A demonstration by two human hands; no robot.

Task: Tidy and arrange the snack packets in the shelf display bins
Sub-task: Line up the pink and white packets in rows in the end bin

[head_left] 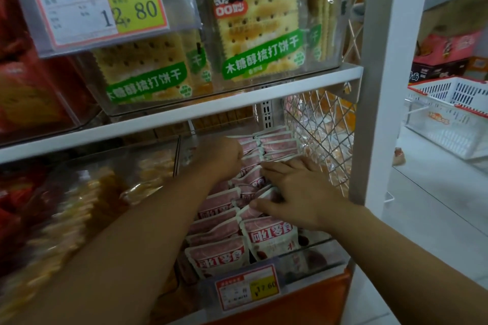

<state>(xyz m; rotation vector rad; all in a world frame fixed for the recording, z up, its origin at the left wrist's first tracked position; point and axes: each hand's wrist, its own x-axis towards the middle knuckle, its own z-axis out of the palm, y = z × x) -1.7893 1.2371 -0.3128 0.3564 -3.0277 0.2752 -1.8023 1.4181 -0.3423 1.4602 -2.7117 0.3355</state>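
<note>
Hands work a clear plastic bin (317, 253) of glossy pink snack packets (219, 256), which stand in two rows running front to back. The right hand (293, 192) lies flat, fingers spread, on the right row. The left hand (224, 158), farther back, curls into the left row, its grasp hidden.

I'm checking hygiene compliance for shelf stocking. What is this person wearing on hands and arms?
Nothing that shows. Both forearms are bare, no sleeve in view. The left hand and right hand are ungloved, with no watch or bracelet at either wrist. No ring shows on the right hand; the left hand's fingers are hidden.
</note>
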